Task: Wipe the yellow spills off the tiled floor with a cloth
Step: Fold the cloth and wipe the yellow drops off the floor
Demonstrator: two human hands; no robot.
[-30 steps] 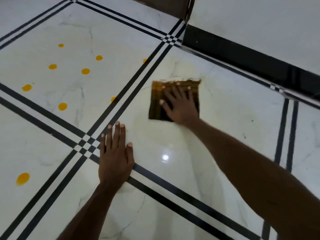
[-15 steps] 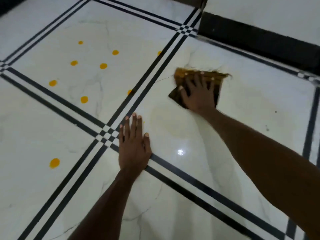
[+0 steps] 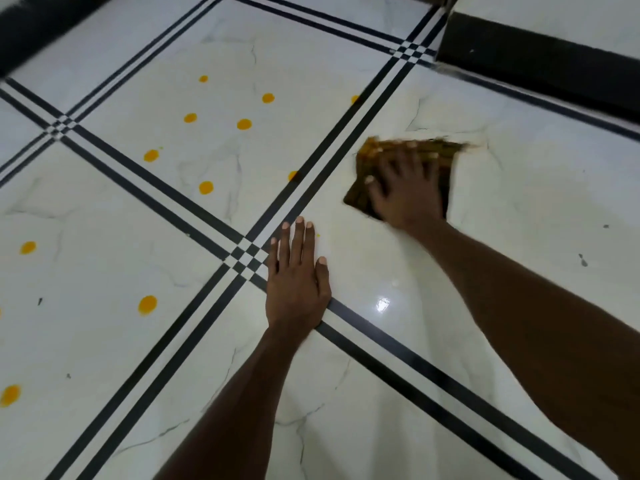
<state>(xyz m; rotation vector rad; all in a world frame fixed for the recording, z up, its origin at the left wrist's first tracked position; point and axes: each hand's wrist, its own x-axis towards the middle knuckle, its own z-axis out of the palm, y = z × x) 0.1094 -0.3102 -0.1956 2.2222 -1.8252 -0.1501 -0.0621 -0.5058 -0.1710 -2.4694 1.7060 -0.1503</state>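
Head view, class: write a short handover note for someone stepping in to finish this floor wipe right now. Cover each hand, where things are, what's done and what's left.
Right hand: fingers spread, pressing the brown cloth flat on the tile right of the double black lines.
Left hand: flat on the floor at the line crossing, bracing, holding nothing.
Done: the tile under the cloth shows no yellow drops, only a faint smear.
Left: the yellow spills on the tile beyond the lines, two at the line's edge, and more on the near-left tile. A tiny yellow speck sits by the left fingertips.
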